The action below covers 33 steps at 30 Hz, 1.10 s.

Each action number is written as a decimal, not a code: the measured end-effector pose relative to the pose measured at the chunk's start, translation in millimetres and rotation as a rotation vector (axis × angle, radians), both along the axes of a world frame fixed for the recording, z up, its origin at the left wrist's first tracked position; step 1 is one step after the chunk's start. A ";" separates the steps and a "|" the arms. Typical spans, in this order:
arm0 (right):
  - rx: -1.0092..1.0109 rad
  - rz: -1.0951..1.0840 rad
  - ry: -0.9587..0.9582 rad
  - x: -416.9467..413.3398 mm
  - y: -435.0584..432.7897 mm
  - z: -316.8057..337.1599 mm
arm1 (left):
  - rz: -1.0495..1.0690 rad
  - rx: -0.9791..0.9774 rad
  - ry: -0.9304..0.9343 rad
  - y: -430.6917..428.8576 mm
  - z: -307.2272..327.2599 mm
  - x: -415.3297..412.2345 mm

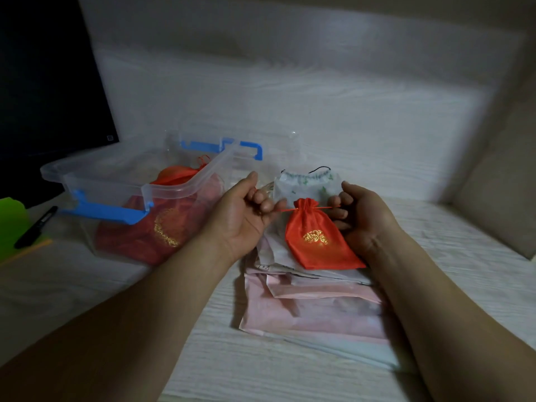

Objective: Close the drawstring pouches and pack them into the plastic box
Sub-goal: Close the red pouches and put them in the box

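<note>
Dim light; white woodgrain table [348,134]; dark monitor [43,82] left.

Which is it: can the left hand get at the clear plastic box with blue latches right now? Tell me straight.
Probably yes, once freed. The left hand pinches the drawstring of the small red satin pouch, but the clear plastic box sits open right beside it, nothing between.

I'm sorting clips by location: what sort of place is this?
Probably a home desk: a dark monitor stands at the back left, a black marker lies near it, and the tabletop is white wood-grain.
</note>
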State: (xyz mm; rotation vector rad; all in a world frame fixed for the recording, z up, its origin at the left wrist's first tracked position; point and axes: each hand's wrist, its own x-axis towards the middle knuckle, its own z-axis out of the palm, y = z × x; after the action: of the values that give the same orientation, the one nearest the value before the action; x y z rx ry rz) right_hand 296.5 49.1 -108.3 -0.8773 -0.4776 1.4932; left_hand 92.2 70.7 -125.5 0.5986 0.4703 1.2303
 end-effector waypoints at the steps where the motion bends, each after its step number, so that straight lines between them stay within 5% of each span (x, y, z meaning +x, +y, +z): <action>1: -0.003 0.007 -0.038 0.8 0.4 0.1 | 0.001 -0.005 0.022 1.1 0.0 -0.8; 9: 0.036 0.025 -0.402 -6.1 -1.1 -1.1 | 0.083 0.271 0.489 -4.5 -3.8 -0.1; 14: 0.344 -0.042 -0.838 -23.1 -12.8 8.5 | 0.100 0.714 1.018 -16.0 -9.4 6.8; 19: 0.564 0.041 -1.064 -41.3 -31.2 14.6 | 0.068 0.857 1.235 -15.3 -8.8 12.3; 23: 0.616 0.124 -1.093 -44.6 -30.8 13.2 | 0.156 0.801 1.225 -12.3 -12.8 14.7; 29: 0.407 0.346 -1.074 -28.9 -22.6 -0.8 | 0.190 0.458 0.862 -11.7 -3.9 13.9; 33: 0.479 0.298 -1.150 -27.5 -17.6 -7.4 | 0.226 0.465 0.818 -10.9 -1.5 12.4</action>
State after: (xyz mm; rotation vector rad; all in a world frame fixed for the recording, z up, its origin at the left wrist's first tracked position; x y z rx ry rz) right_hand 269.0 31.5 -115.7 -1.2417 -1.7831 0.9098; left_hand 104.5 59.8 -127.1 1.4991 0.9597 1.2825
